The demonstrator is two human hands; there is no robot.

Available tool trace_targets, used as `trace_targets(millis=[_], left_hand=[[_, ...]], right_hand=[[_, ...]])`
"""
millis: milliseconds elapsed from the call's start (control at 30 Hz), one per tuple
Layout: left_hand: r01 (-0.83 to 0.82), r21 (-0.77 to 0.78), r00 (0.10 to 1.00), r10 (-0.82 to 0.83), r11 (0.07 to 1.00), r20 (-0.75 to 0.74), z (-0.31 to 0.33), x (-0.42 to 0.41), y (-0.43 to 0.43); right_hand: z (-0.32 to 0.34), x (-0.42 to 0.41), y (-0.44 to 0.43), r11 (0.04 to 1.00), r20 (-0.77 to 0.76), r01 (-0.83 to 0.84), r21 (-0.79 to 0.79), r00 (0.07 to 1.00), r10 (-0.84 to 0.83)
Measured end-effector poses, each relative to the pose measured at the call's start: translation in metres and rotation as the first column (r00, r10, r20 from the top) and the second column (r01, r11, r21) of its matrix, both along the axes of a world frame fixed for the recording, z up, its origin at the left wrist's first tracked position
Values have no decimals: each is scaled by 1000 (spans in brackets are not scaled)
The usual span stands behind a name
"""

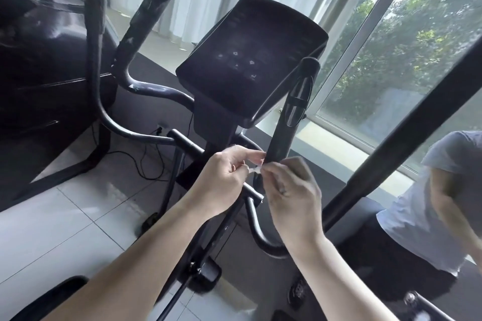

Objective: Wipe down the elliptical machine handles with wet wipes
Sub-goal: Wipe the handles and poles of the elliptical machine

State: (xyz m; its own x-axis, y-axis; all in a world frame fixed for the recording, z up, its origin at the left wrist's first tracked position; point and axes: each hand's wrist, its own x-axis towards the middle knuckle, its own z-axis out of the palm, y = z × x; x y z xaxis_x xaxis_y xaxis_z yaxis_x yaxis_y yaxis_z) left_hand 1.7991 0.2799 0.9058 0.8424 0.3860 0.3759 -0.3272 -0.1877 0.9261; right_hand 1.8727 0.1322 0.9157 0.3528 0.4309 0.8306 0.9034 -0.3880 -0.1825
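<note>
The black elliptical machine fills the view, its dark console (250,60) in the middle. The right fixed handle (292,117) rises beside the console, the left fixed handle (146,31) stands at the far left. My left hand (224,180) and my right hand (289,187) meet just below the right handle's lower end. Both pinch a small white wet wipe (257,168) between their fingertips. Most of the wipe is hidden by my fingers. My right hand's knuckles touch the handle's base.
A thick black moving arm (407,122) slants across the right side, another black tube (96,34) stands at the left. A large window (391,47) is behind. A mirror at the right reflects a person in a grey shirt (427,203). Cables lie on the tiled floor (78,216).
</note>
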Motion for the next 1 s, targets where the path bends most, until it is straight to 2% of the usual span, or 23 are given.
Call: trace_targets(millis=[100, 267, 433, 500, 600, 667, 800, 900, 1000], left_hand=[[-28, 44, 999, 29, 999, -22, -1, 4, 2], [-30, 75, 999, 32, 997, -24, -2, 5, 3], [-13, 86, 1000, 12, 996, 16, -5, 0, 2], [-38, 104, 998, 33, 994, 46, -5, -7, 3], [-61, 90, 992, 50, 994, 117, -6, -17, 3], [-39, 129, 989, 20, 991, 148, -8, -22, 0], [9, 307, 996, -38, 952, 86, -18, -23, -8], [-119, 419, 989, 72, 900, 127, -24, -22, -8], [-216, 394, 967, 140, 893, 212, -22, -20, -6]], right_hand=[[34, 7, 9, 996, 46, 31, 89, 998, -36], [5, 1, 5, 1000, 34, 7, -21, 999, -6], [-20, -12, -3, 1000, -106, -4, 21, 994, 6], [-22, -20, -10, 996, -215, -33, 85, 975, 50], [-15, -28, -17, 967, -484, -18, 254, 863, 143], [-8, -33, -17, 943, -597, 11, 333, 776, 201], [-2, -46, -12, 910, -716, 24, 413, 626, 308], [-3, -51, -12, 883, -781, 9, 470, 470, 411], [1, -48, -14, 893, -801, -41, 448, 424, 422]])
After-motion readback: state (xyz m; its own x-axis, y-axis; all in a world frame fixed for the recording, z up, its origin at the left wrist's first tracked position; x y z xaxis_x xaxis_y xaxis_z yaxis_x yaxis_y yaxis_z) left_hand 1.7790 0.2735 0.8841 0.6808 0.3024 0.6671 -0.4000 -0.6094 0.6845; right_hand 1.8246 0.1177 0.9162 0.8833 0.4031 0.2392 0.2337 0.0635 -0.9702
